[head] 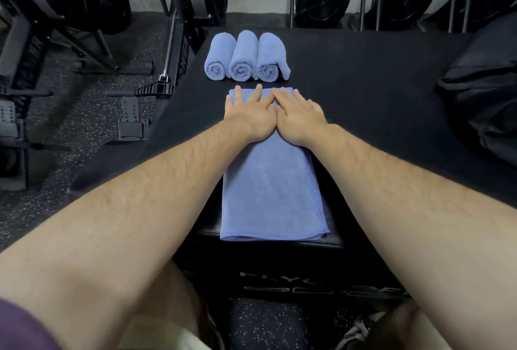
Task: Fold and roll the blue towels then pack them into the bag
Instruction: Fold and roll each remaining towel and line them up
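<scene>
A blue towel (pixel 268 182), folded into a long narrow strip, lies on the black padded box (pixel 363 75), running from the box's near edge away from the person. Both hands rest on its far end, side by side and touching: the left hand (pixel 249 113) and the right hand (pixel 299 115) lie flat, fingers straight and spread, pressing the cloth down and gripping nothing.

The towel looks soft, thin and light, likely microfibre with a stitched hem, so it should bend freely and hold a crease only under pressure. For rolling, the sensible place to take hold is one short end, across its full width, so the layers stay aligned.

Just beyond the fingertips, three rolled towels (pixel 246 57) lie in a row, touching one another, spiral ends facing the person; the rightmost has a loose flap. Well to the right on the same box sits a black bag (pixel 481 92), only partly in view.

White lettering on the box's front face (pixel 307 279) is partly hidden; it seems to begin "FLY", and the rest cannot be read. On the speckled floor to the left stand rowing machines (pixel 70 28), one with lettering that cannot be made out.
</scene>
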Demonstrator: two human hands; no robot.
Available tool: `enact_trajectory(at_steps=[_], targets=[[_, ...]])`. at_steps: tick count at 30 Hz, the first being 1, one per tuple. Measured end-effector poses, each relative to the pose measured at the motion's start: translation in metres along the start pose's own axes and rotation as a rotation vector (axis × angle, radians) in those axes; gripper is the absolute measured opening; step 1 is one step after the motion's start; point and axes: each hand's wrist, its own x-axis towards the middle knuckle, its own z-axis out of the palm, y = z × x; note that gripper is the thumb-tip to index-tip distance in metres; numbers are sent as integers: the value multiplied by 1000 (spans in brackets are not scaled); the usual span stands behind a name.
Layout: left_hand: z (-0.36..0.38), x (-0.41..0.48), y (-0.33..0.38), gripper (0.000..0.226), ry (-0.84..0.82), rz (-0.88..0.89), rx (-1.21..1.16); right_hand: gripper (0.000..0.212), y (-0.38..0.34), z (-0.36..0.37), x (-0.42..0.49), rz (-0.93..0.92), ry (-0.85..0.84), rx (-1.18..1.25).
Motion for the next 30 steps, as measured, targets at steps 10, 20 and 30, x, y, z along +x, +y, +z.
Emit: enact_trajectory(at_steps=[10, 20, 30], targets=[[10, -41, 2, 59, 7, 28, 49, 55, -6, -2, -7, 38, -35, -57], [7, -77, 7, 59, -6, 42, 38, 56, -16, 17, -85, 58, -8, -47], [24, -122, 4, 59, 69, 105, 47, 56, -31, 25, -147, -2, -35, -103]])
